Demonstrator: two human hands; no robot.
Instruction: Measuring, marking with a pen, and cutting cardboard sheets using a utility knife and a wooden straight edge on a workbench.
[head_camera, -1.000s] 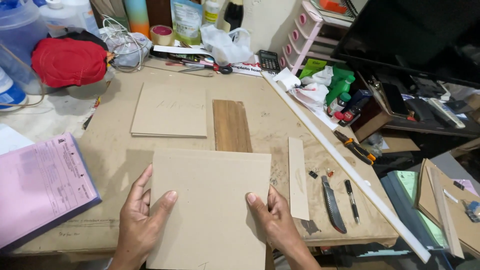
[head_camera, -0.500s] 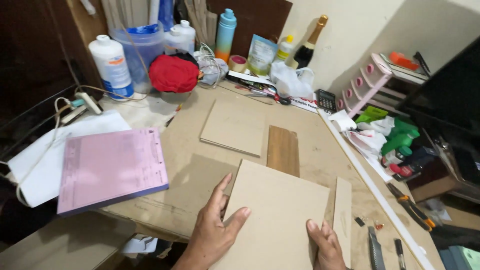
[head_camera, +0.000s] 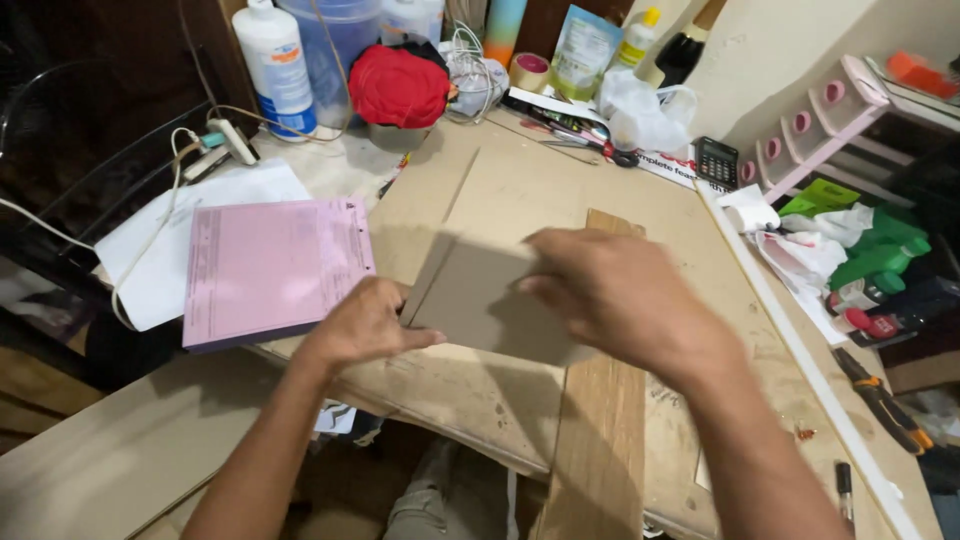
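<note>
Head camera is looking down on my cluttered workbench (head_camera: 520, 190), a tan board top crowded along the back with bottles and a red cap (head_camera: 398, 85); a pink pad (head_camera: 270, 268) is lying at its left. I am gripping a brown hardboard panel (head_camera: 475, 300) above a wooden plank (head_camera: 598, 440), my left hand (head_camera: 365, 325) pinching its near-left edge, my right hand (head_camera: 625, 300) clasping its right side.

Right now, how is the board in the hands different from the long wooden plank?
The fibreboard panel is plain grey-brown and squarish; the wooden plank is narrow, long and shows grain. The panel is lifted and tilted, gripped by the left hand and right hand; the plank lies flat on the workbench, untouched. Both are thin, flat boards.
</note>
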